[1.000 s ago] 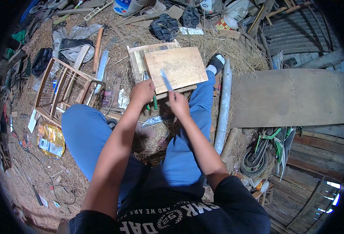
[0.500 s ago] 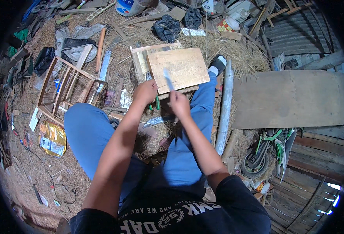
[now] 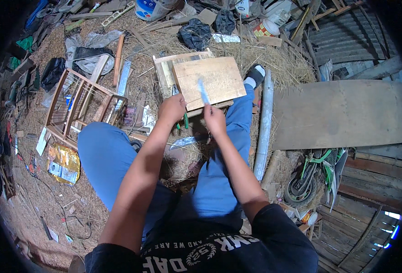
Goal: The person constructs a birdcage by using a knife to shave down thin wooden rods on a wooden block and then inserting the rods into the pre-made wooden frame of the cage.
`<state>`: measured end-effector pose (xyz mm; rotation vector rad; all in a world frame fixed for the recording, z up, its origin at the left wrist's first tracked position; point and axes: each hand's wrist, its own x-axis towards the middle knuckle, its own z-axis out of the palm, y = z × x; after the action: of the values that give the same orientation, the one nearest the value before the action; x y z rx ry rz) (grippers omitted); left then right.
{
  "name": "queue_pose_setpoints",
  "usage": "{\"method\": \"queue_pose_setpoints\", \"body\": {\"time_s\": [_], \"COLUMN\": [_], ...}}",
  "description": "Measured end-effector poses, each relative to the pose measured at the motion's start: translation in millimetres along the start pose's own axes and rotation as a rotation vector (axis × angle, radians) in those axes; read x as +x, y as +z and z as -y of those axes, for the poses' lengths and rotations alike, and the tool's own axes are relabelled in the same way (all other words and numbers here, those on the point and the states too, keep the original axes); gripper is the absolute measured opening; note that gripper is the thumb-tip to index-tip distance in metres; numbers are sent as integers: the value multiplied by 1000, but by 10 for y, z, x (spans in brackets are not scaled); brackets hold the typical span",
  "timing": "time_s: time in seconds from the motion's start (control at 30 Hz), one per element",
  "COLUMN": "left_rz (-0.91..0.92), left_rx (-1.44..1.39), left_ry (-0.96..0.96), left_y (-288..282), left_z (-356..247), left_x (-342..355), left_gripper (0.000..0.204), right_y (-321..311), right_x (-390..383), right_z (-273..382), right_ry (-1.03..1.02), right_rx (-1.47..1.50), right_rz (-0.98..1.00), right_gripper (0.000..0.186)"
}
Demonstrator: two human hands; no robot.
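A knife (image 3: pixel 202 88) with a pale blade, slightly smeared, is in my right hand (image 3: pixel 215 120), its blade over a light wooden board (image 3: pixel 223 75). My left hand (image 3: pixel 173 108) is closed at the board's near left corner; what its fingers pinch, if anything, is too small to make out. Green-handled pliers (image 3: pixel 185 120) lie beside and partly under that hand, their jaws on the stacked wood. The board rests tilted on a wooden stand (image 3: pixel 164 68) between my legs. Below my hands lies a second, broader blade (image 3: pixel 183 142) on the straw.
A wooden cage frame (image 3: pixel 76 107) with thin bars stands to the left, near a gold plastic packet (image 3: pixel 63 164). A pale pole (image 3: pixel 264 129) runs beside my right leg. Further right are a large plywood sheet (image 3: pixel 342 116) and a green motorbike (image 3: pixel 317 170).
My right hand and the knife have shifted slightly right, and the blade stays over the board. My left hand keeps nearly the same place. The whole view has moved a little.
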<state>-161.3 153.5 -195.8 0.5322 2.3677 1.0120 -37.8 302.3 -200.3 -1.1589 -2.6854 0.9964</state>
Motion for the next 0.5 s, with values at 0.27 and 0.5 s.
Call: {"method": "queue_pose_setpoints", "body": {"time_s": [0.27, 0.5], "left_rz": [42, 48], "left_rx": [6, -16], "left_ry": [-46, -68], "left_y": [1, -12], "left_z": [18, -14], "left_x": [62, 30], "left_gripper": [22, 21], "right_y": [12, 57], "right_x": [34, 7], "right_z": [-13, 32], "right_ry": [-3, -31], "right_rx": [14, -12], "right_rz": [-52, -73], "right_gripper": [54, 49]}}
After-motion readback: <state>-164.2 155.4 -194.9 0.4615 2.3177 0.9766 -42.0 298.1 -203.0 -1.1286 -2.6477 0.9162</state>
